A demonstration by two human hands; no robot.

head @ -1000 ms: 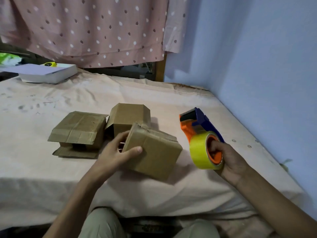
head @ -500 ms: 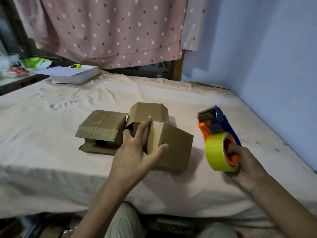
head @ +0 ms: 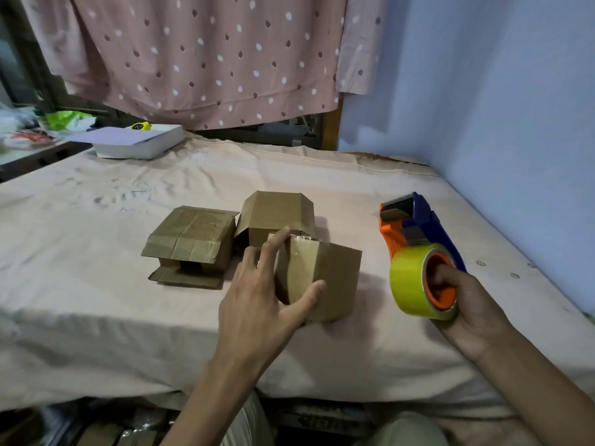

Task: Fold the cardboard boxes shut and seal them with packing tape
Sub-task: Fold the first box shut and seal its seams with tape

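At the far left edge, clutter sits on a dark side surface, with a green bag (head: 66,119) among it. Just right of that, at the back corner of the cloth-covered table (head: 96,310), lies a flat white box (head: 138,141) with a small yellow object (head: 140,126) on its far side. A pink dotted curtain (head: 206,56) hangs behind.

Nearer the middle of the table lies the left cardboard box (head: 193,239), on its side, its flaps loose and open toward me. Touching its right side is the back cardboard box (head: 277,217), its flaps angled outward. In front of that one stands the near cardboard box (head: 328,281), tilted up on an edge, with a strip of clear tape shining along its upper left face.

My left hand (head: 257,304) is on this near box: fingers spread and mostly straight, the forefinger reaching up to the taped top corner, the thumb pressed flat against the front face. It steadies the box rather than wrapping round it.

Further right, my right hand (head: 463,304) grasps the tape dispenser (head: 415,230), orange and blue, its cutter end pointing away from me. My fingers curl into the orange core of the yellow tape roll (head: 409,278). The dispenser is apart from the boxes. A pale blue wall (head: 499,91) closes the right side.
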